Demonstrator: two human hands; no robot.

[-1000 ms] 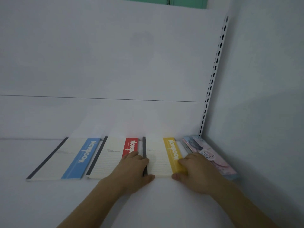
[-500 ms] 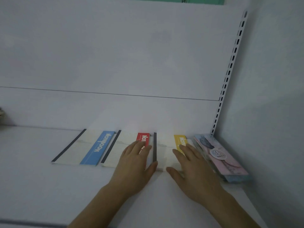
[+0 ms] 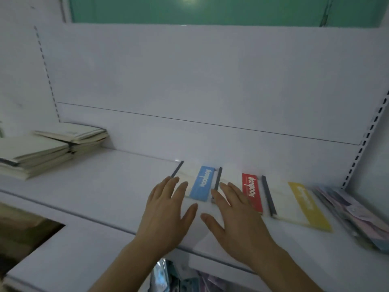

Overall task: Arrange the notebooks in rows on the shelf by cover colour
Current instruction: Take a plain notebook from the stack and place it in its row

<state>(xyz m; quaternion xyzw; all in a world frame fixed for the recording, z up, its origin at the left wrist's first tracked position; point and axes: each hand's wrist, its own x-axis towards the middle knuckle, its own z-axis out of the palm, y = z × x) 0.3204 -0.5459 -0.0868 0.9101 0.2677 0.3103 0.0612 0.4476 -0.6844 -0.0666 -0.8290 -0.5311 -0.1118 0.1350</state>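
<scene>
Three white notebooks lie side by side on the white shelf (image 3: 109,186): one with a blue band (image 3: 203,183), one with a red band (image 3: 251,191) and one with a yellow band (image 3: 306,205). My left hand (image 3: 168,213) is spread flat, fingers straight, its fingertips over the near left corner of the blue-band notebook. My right hand (image 3: 237,220) is also flat with fingers spread, covering the near left part of the red-band notebook. Neither hand grips anything.
A stack of pastel patterned notebooks (image 3: 357,218) lies at the far right against the side wall. Two piles of cream notebooks (image 3: 42,150) sit at the shelf's left end. Below the shelf edge, packaged items (image 3: 168,275) show on a lower level.
The view has swung left and both hands have shifted left, off the red and yellow notebooks, to the blue and red ones. The cream piles on the left have come into view.
</scene>
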